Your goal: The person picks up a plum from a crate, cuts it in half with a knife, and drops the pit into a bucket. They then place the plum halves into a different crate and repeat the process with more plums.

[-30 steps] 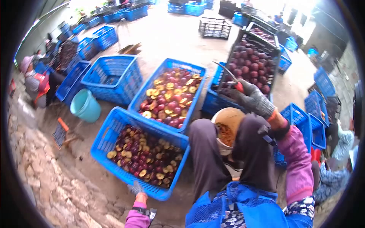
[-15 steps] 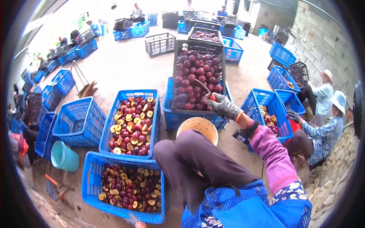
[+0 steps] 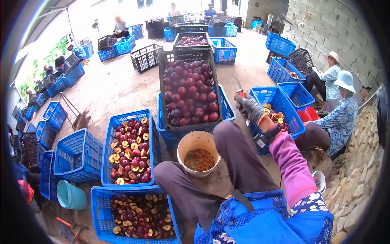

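My right hand (image 3: pixel 249 108), in a grey knit glove, is closed around a red-handled knife (image 3: pixel 240 94). It hovers between a black crate (image 3: pixel 162 93) of whole dark-red plums and a blue crate (image 3: pixel 260 94) holding a few halved plums. My knees frame a cream bucket (image 3: pixel 185 143) with orange pits in it. My left hand is out of view.
Two blue crates (image 3: pixel 109 140) (image 3: pixel 97 211) of halved plums lie at my left. A teal bucket (image 3: pixel 71 195) stands beside them. Two seated people (image 3: pixel 339 116) work at the right by a stone wall (image 3: pixel 361 171). More crates and people fill the far floor.
The view has swung to the right. My right hand has moved from over the black plum crate to its right side. My left hand has dropped out of view at the bottom.
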Motion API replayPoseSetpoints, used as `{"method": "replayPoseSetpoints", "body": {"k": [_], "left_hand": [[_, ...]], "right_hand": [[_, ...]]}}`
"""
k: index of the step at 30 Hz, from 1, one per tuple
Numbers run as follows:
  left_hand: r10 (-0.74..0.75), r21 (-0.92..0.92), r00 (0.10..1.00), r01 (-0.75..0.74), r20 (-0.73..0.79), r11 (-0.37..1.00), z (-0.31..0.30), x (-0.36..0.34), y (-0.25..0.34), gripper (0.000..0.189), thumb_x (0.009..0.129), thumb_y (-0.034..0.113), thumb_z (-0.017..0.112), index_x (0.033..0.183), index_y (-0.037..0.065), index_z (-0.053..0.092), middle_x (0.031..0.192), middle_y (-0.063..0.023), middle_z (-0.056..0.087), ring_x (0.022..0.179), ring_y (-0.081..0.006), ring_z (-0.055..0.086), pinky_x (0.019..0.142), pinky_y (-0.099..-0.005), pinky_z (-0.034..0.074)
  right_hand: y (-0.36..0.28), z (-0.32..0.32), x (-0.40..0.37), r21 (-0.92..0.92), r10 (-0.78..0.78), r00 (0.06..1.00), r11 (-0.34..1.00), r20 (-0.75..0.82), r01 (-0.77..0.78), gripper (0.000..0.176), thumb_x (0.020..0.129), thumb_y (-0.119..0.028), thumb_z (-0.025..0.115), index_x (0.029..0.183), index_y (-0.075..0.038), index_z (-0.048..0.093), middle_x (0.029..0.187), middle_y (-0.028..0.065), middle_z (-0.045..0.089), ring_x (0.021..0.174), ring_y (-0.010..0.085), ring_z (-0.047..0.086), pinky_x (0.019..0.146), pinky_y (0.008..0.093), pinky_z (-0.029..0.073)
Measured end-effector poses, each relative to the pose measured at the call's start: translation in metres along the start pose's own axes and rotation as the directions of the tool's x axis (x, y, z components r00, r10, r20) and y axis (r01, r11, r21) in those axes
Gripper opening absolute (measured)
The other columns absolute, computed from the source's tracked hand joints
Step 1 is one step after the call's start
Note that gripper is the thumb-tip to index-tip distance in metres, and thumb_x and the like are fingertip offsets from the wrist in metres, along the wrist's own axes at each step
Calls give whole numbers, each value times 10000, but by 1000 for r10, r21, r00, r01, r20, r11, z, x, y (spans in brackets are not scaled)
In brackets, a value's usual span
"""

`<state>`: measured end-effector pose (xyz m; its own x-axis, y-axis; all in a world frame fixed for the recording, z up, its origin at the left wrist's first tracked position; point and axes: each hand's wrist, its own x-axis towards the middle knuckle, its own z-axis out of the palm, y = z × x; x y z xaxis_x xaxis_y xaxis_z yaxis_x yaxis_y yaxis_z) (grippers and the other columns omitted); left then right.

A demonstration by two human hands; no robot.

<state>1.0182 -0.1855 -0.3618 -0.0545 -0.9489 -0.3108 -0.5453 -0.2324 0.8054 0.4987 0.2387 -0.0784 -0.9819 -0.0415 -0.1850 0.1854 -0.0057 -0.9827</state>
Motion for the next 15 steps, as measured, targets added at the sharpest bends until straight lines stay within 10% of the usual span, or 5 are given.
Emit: {"method": "replayPoseSetpoints", "body": {"k": [8, 10, 15], "left_hand": [[163, 650, 982, -188, 100, 736, 14, 33, -60, 537, 777, 374, 489, 1175, 16, 456, 1182, -200, 459, 1087, -340, 386, 906, -507, 244], [151, 875, 968, -247, 202, 416, 10, 46, -81, 512, 797, 358, 462, 1190, 30, 450, 1205, -191, 443, 1118, -337, 359, 923, -520, 213], [-101, 679, 799, -563, 593, -471, -17, 67, -120, 459, 848, 319, 393, 1228, 66, 436, 1264, -170, 403, 1196, -328, 294, 967, -553, 136]], "right_hand": [[52, 8, 26, -217, -43, 984, 973, 173, 81, 307, 778, -273, 631, 1012, -93, 547, 698, -18, 547, 586, 76, 489, 495, 233, 409], [126, 11, 49, -330, -218, 951, 901, 221, 283, 206, 769, -246, 613, 911, -109, 553, 693, -43, 518, 605, 66, 470, 515, 246, 405], [260, 8, 36, -662, -27, 987, 745, -158, -86, 261, 715, -265, 555, 890, -74, 581, 864, 167, 607, 819, 338, 580, 703, 390, 458]]}}
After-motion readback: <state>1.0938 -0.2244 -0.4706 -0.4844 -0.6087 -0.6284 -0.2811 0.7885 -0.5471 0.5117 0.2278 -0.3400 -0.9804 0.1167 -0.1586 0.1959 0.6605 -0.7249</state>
